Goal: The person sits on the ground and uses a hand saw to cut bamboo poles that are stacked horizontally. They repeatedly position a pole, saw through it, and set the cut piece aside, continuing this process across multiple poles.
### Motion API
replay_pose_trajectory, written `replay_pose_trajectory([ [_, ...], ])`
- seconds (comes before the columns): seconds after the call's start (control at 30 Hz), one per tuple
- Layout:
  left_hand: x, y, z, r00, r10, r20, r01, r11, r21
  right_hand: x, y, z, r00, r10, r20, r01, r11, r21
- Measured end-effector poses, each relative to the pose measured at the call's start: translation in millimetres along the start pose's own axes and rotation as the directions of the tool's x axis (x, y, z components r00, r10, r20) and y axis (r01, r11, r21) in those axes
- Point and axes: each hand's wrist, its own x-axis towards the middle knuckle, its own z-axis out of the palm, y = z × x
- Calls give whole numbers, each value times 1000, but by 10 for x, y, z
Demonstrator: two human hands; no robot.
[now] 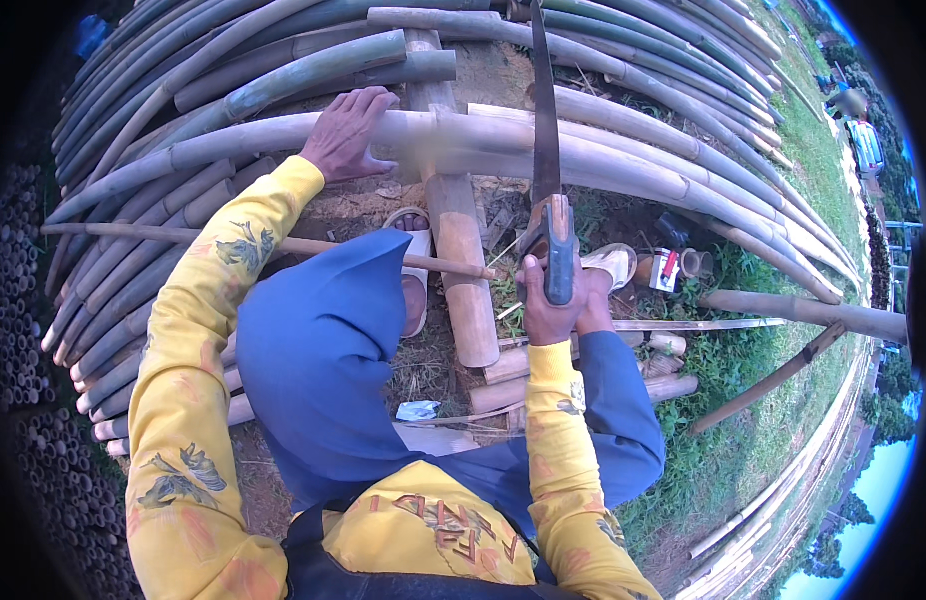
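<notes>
A long pale bamboo pole point(248, 137) runs left to right in front of me, over a thick bamboo support piece point(453, 215). My left hand point(351, 135) grips it from above, fingers over its far side and thumb on the near side. In my right hand point(555, 305) is the handle of a hand saw point(547, 120), fingers closed round it. The saw's dark blade points away from me and crosses over the pole, right of the support. Whether its teeth touch the bamboo I cannot tell.
Many bamboo poles point(313, 65) lie stacked ahead and left. A thin stick point(313, 246) crosses by my left knee. Right of my sandalled foot are a small white-and-red box point(664, 270) and a cup point(695, 264). Short bamboo pieces point(498, 395) lie below; a propped pole point(803, 312) stands right.
</notes>
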Motion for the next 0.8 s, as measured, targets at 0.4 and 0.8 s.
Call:
replay_pose_trajectory([
  [0.4, 113, -64, 312, 883, -253, 395, 224, 967, 118, -1086, -621, -463, 985, 162, 54, -146, 962, -232],
  [0.8, 199, -17, 353, 896, -260, 360, 235, 965, 115, -274, -272, -234, 962, 265, 72, -270, 960, 73],
])
